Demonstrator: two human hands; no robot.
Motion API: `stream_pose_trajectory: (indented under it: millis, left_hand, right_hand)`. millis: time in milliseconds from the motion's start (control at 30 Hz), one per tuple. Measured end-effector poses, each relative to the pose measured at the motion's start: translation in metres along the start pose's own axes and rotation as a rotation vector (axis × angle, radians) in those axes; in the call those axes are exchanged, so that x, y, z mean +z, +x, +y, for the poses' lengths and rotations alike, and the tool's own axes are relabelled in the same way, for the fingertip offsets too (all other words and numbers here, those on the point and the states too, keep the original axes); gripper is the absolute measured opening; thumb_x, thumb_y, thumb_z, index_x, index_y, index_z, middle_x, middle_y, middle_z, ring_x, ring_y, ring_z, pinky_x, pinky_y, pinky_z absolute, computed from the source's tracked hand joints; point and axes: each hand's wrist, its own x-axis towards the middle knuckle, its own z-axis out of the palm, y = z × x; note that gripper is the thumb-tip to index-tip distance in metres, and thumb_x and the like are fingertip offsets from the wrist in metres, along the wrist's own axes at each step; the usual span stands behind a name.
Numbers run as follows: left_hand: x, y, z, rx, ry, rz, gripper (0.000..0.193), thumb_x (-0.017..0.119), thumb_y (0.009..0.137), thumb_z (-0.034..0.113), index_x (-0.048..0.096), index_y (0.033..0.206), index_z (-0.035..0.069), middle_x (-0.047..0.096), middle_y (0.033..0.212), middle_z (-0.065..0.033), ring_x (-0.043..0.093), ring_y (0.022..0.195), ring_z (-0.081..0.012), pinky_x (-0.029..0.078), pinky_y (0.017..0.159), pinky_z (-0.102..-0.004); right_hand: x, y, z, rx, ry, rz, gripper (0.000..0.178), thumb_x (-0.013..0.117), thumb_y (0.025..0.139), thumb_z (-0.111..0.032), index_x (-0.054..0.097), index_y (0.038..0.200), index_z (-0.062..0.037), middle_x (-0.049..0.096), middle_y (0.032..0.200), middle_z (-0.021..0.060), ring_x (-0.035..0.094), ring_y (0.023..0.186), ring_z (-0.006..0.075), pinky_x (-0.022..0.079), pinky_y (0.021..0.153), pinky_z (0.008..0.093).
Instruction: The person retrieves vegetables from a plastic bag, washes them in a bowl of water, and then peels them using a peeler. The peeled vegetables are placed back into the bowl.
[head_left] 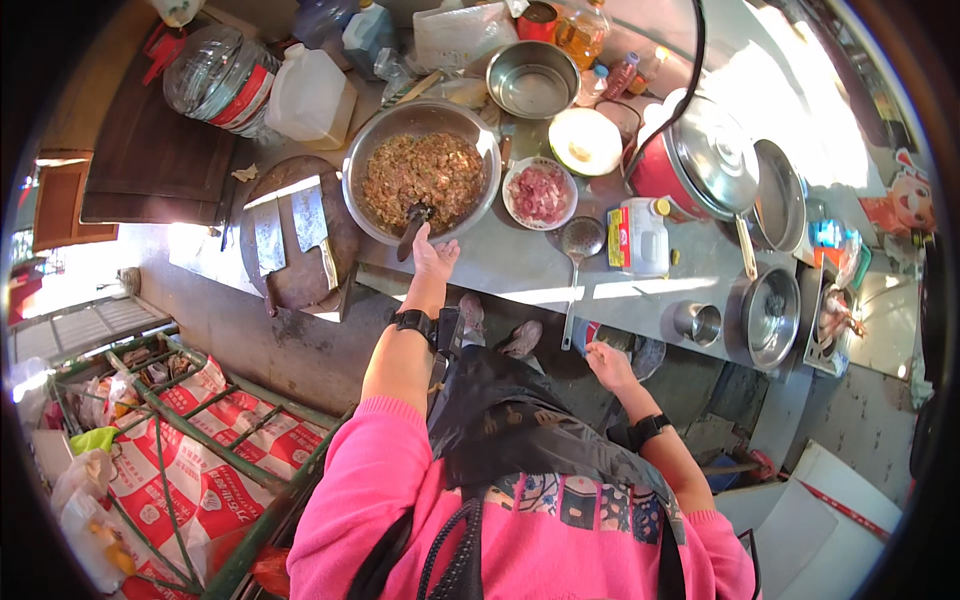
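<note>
A large steel bowl (489, 160) of mixed minced filling (425, 170) stands on the counter. From its near rim sticks the dark handle (407, 240) of a utensil whose head is hidden in the filling. My left hand (436, 260) is open beside that handle, thumb and fingers apart, palm turned up; whether the thumb touches the handle I cannot tell. Lower right, my right hand (612, 366) is closed in front of the counter edge, near a skimmer ladle's (580, 242) handle end. What it holds, if anything, is hidden.
Left of the bowl, two cleavers (270, 236) lie on a round chopping board (300, 180). A plate of raw meat pieces (540, 194), a yellow-labelled jug (640, 238) and a red pot (665, 165) stand to the right. Steel basins (772, 338) sit near the right end.
</note>
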Motion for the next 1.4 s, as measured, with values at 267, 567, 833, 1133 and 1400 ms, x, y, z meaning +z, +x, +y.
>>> stream_pose_trajectory:
  millis: [267,567,833,1133,1400]
  left_hand:
    - [0.004,-0.030,-0.002,0.222,1.015,-0.045,0.041,0.055,0.086,0.037,0.052,0.117,0.011,0.065,0.097,-0.0060,0.060,0.089,-0.0156,0.043,0.071,-0.0302]
    - [0.144,0.046,0.120,0.983,1.424,-0.079,0.029,0.051,0.082,0.032,0.062,0.098,0.010,0.065,0.095,-0.0087,0.061,0.089,-0.0214,0.046,0.079,-0.0320]
    - [0.158,0.163,0.257,0.762,2.007,0.218,0.051,0.041,0.085,0.042,0.050,0.123,0.010,0.054,0.120,-0.0174,0.050,0.112,-0.0324,0.041,0.093,-0.0407]
    - [0.128,0.239,0.310,0.609,2.047,0.034,0.077,0.038,0.081,0.063,0.052,0.117,-0.003,0.051,0.117,-0.0274,0.046,0.115,-0.0378,0.036,0.096,-0.0404]
    - [0.127,0.237,0.332,0.601,1.983,-0.035,0.056,0.054,0.084,0.045,0.054,0.113,-0.003,0.063,0.097,-0.0189,0.060,0.088,-0.0296,0.045,0.079,-0.0372]
  right_hand:
    - [0.008,-0.006,0.011,0.070,0.076,0.011,0.026,0.056,0.081,-0.023,0.060,0.100,-0.0062,0.065,0.082,0.0117,0.063,0.077,0.0249,0.048,0.070,0.0336]
    - [0.005,-0.012,0.011,0.217,0.006,0.033,0.022,0.058,0.081,-0.022,0.064,0.096,-0.0072,0.064,0.080,0.0167,0.064,0.075,0.0243,0.049,0.069,0.0315]
    - [0.020,0.095,-0.087,0.170,0.154,-0.061,0.022,0.056,0.084,-0.016,0.060,0.101,-0.0039,0.063,0.078,0.0132,0.063,0.072,0.0192,0.048,0.067,0.0299]
    - [0.036,0.209,-0.191,0.023,0.101,-0.082,0.023,0.054,0.084,-0.013,0.058,0.103,-0.0015,0.062,0.092,0.0165,0.061,0.086,0.0311,0.048,0.073,0.0338]
    - [0.030,0.275,-0.250,-0.079,0.212,-0.003,0.020,0.054,0.085,-0.012,0.060,0.101,-0.0033,0.062,0.091,0.0146,0.061,0.083,0.0309,0.048,0.072,0.0342]
